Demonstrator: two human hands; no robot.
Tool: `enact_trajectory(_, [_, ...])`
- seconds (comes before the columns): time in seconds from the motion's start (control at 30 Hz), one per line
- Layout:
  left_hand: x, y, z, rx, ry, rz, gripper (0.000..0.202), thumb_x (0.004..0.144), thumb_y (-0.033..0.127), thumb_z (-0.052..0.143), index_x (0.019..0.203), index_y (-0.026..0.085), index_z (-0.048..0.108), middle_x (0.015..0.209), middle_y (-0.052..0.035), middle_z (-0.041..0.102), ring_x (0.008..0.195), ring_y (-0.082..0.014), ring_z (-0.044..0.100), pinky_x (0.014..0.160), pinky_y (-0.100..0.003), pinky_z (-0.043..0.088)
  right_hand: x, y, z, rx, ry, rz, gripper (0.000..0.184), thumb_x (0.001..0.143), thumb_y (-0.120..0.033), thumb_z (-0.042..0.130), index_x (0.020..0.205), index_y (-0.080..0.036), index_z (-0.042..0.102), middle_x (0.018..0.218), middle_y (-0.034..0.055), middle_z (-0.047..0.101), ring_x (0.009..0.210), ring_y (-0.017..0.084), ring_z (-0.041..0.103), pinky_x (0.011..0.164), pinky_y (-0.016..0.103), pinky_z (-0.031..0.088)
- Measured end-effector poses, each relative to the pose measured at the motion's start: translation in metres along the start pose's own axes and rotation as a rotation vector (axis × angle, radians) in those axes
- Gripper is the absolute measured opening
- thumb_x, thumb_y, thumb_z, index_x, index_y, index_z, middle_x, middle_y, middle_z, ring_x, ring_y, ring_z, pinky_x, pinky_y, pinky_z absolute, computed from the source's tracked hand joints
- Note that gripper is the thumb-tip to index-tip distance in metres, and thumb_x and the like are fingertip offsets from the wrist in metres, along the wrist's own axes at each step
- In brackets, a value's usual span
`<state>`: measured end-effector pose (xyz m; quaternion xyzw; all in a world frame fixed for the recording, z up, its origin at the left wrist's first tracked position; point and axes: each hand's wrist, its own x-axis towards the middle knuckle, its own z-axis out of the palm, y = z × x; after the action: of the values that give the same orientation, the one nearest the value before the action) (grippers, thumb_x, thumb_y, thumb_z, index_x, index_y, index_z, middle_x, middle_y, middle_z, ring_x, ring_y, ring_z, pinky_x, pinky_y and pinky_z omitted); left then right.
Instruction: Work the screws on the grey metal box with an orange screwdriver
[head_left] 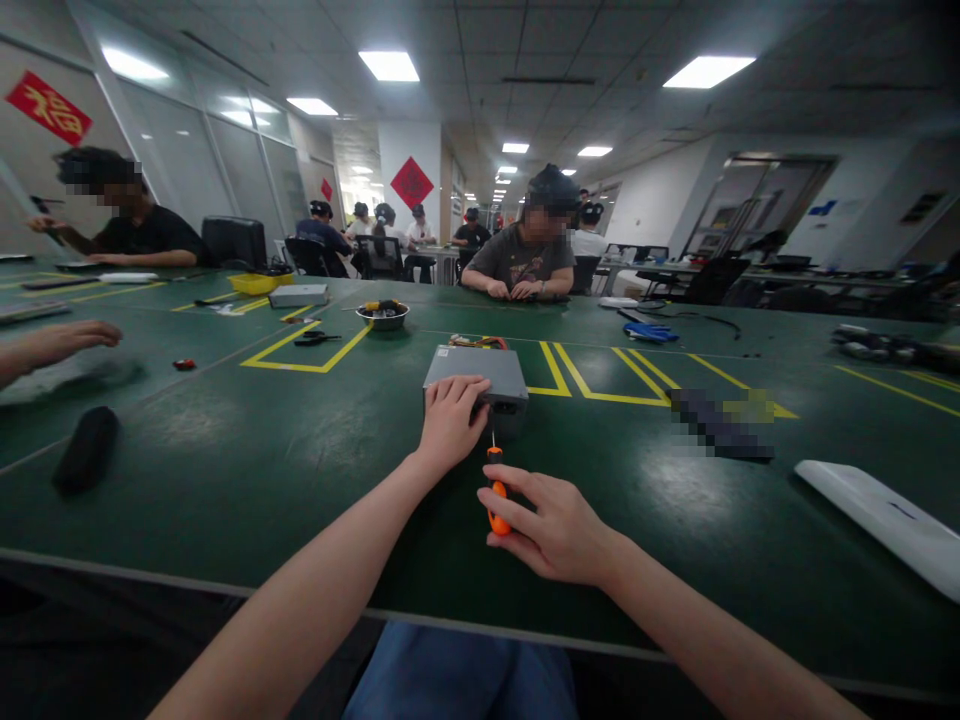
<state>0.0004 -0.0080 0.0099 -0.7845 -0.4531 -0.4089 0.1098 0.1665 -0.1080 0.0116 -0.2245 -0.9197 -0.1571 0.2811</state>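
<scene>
My left hand [452, 425] lies over the near edge of a flat grey metal box [476, 375], fingers curled down its front corner. Coloured wires [478, 342] stick out behind the box. My right hand [551, 525] grips an orange-handled screwdriver [496, 495] just in front of the box. Its thin shaft points up toward the box's front face, and the tip appears close to it. I cannot tell whether they touch. Both hands are above a green work table [225, 480].
A steel bowl of small parts [382, 315] and black-handled pliers [316, 338] stand to the left. A co-worker's hand [67, 345] reaches in at the far left. A black pouch [86, 450] lies left, a white panel [885, 525] right. Another person [521, 255] works across the table.
</scene>
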Motion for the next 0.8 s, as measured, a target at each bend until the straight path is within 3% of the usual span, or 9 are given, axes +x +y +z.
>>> enact_trajectory(0.17, [-0.001,-0.001,0.001,0.000,-0.009,0.003,0.029,0.083,0.025,0.050,0.112,0.025,0.053,0.118,-0.0022,0.057,0.111,-0.0204,0.046,0.093,-0.038,0.031,-0.002,0.002,0.004,0.050,0.139,0.044,0.029,0.086,-0.038,0.051,0.102,-0.016,0.044,0.109,0.0169,0.057,0.087,0.019,0.063,0.065,0.027,0.053])
enact_trajectory(0.27, [-0.001,-0.001,0.000,0.002,-0.009,0.003,0.029,0.083,0.024,0.049,0.112,0.025,0.053,0.118,-0.0024,0.057,0.111,-0.0204,0.046,0.093,-0.037,0.031,-0.003,0.001,0.001,0.086,0.048,0.054,0.038,0.086,-0.040,0.049,0.112,-0.013,0.041,0.115,0.0192,0.054,0.094,0.022,0.061,0.068,0.030,0.054])
enact_trajectory(0.4, [-0.001,-0.001,0.000,-0.002,-0.002,0.002,0.029,0.082,0.024,0.050,0.111,0.025,0.053,0.117,-0.0017,0.057,0.110,-0.0200,0.046,0.093,-0.037,0.031,-0.001,0.000,-0.002,0.025,-0.033,0.011,0.036,0.088,-0.034,0.045,0.118,-0.016,0.043,0.119,0.0193,0.050,0.098,0.024,0.059,0.071,0.032,0.053])
enact_trajectory(0.6, [-0.001,-0.001,0.000,0.001,-0.011,0.000,0.029,0.082,0.025,0.052,0.111,0.025,0.053,0.118,-0.0017,0.057,0.110,-0.0200,0.046,0.093,-0.037,0.031,-0.003,0.004,0.003,0.159,0.123,0.078,0.034,0.086,-0.032,0.051,0.112,-0.015,0.038,0.117,0.0199,0.052,0.097,0.021,0.061,0.070,0.030,0.054])
enact_trajectory(0.8, [0.000,-0.001,0.000,-0.004,-0.006,0.000,0.029,0.082,0.025,0.052,0.111,0.026,0.053,0.117,-0.0009,0.057,0.110,-0.0199,0.046,0.093,-0.038,0.031,-0.019,0.013,-0.010,0.154,0.218,-0.002,0.040,0.081,-0.022,0.054,0.116,-0.014,0.037,0.118,0.0208,0.053,0.099,0.022,0.061,0.072,0.032,0.055])
